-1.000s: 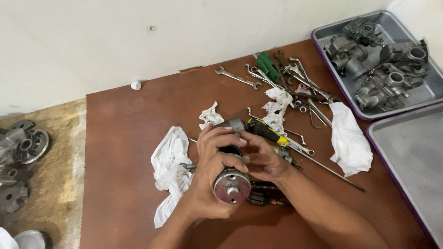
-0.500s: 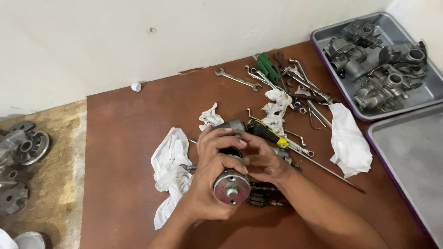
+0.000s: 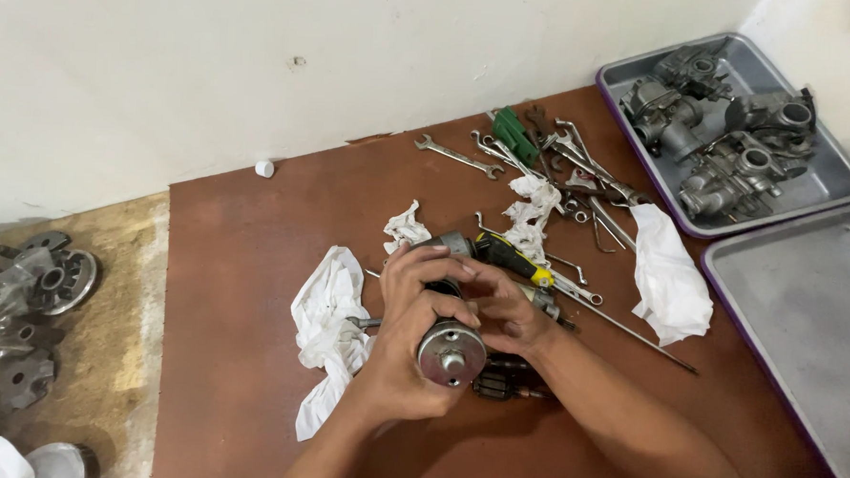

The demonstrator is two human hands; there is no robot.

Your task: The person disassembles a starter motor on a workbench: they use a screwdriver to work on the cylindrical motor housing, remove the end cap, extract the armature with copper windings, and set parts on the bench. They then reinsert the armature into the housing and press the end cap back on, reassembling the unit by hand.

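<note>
- A round metal cylinder [image 3: 451,353], its flat end and short centre shaft turned toward the camera, is gripped in the left hand [image 3: 411,339], whose fingers are wrapped over its top.
- The right hand [image 3: 508,314] is closed against the cylinder's far side at 2 o'clock, fingertips pressed to the body just beside the left fingers.
- Both hands are held just above the brown surface [image 3: 243,260], slightly below its middle.
- A crumpled white rag [image 3: 324,325] is spread at 9 o'clock from the hands, touching the left wrist area.
- A yellow-and-black screwdriver [image 3: 512,259] is seen at 1 o'clock, just beyond the knuckles.
- A second white rag [image 3: 670,275] lies at 3 o'clock, near the surface's right edge, with a long thin rod [image 3: 631,334] running beneath it.
- A heap of wrenches [image 3: 543,153] is piled at 1 o'clock near the wall.
- Two grey trays are set at the right edge: the far tray [image 3: 833,185] is filled with carburettor parts, the near tray [image 3: 804,313] shows bare metal.
- Open brown surface is left at 9 to 11 o'clock, up to the wall and the left edge.
- A small white cap [image 3: 265,168] rests by the wall at 11 o'clock.
</note>
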